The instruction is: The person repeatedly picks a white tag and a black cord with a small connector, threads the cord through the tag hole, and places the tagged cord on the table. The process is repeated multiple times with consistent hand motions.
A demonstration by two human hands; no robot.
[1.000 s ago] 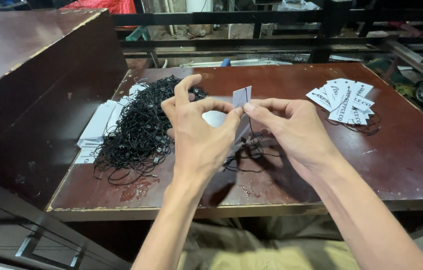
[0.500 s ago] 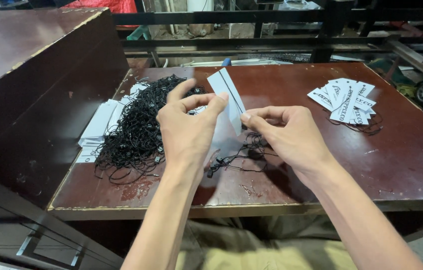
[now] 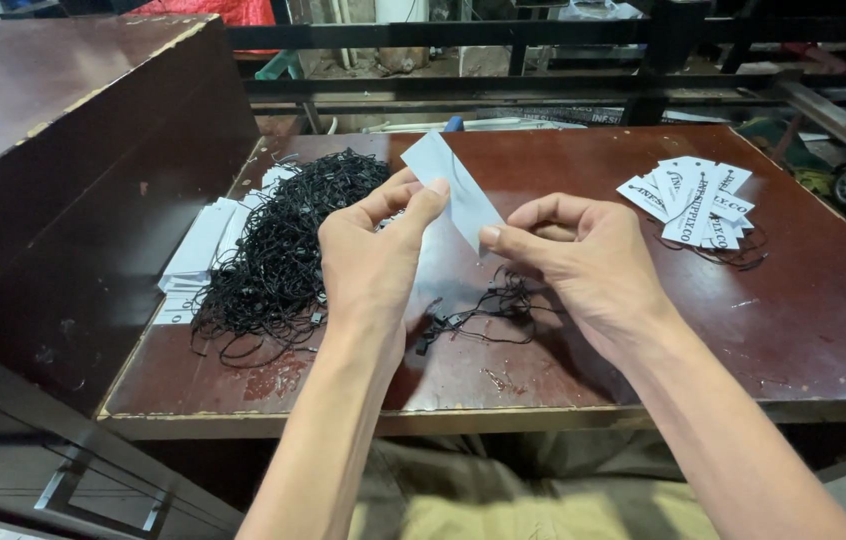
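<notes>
Below me, a scuffed dark red-brown table point(image 3: 643, 380) fills the view, with black metal rails and workshop clutter behind it and a tall dark cabinet point(image 3: 63, 150) on the left. White paper tags with black print point(image 3: 688, 200) lie fanned at the table's far right, over a few black cords. A stack of plain white tags point(image 3: 198, 250) sits at the left edge, partly under a big tangle of black strings point(image 3: 283, 250). A smaller bunch of loose strings point(image 3: 483, 310) lies in the middle, beneath my hands. My left hand point(image 3: 368, 270) pinches a white tag point(image 3: 453, 190) at its upper part between thumb and forefinger, tilted above the table. My right hand point(image 3: 583, 260) is closed, fingertips meeting at the tag's lower corner.
</notes>
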